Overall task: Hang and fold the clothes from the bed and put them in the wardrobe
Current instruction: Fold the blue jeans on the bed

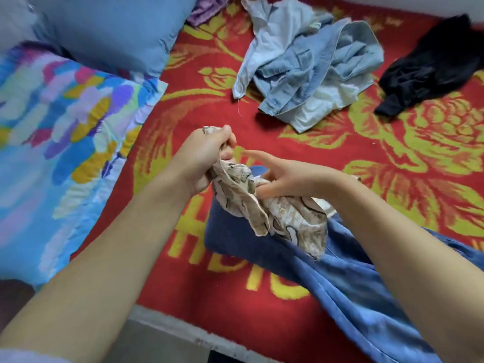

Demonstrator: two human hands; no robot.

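Observation:
A beige patterned garment hangs bunched between my hands above the bed. My left hand grips its upper end in a fist, a bit of cloth sticking out above the thumb. My right hand has its index finger stretched toward the left hand while the lower fingers curl into the cloth. Under the garment lies a blue garment, spread toward the bed's near right edge. Farther back lie a light denim pile and a black garment.
The bed carries a red blanket with yellow flowers. A blue pillow and a multicoloured quilt fill the left side. Some purple cloth shows at the top. The bed's near edge runs along the bottom.

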